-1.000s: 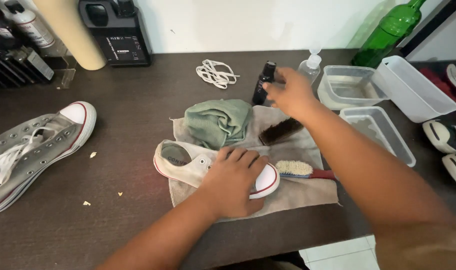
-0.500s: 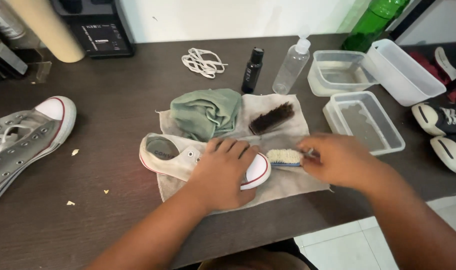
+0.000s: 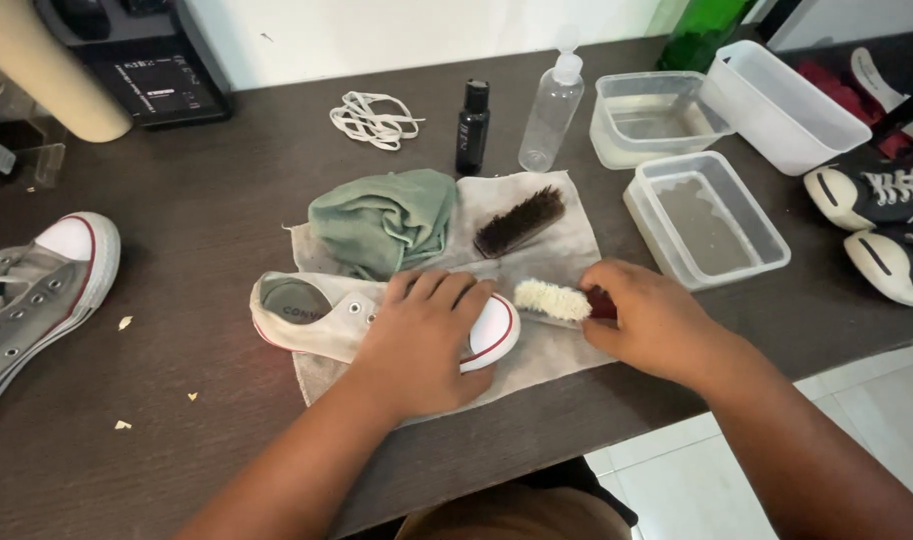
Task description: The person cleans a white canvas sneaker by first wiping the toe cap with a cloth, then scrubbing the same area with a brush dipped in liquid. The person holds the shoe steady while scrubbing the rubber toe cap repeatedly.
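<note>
black labelled bottle (image 3: 472,127), clear spray bottle (image 3: 552,105)

bare table (image 3: 207,250) left of sneaker (image 3: 307,315), tubs (image 3: 707,220) crowding right
</note>
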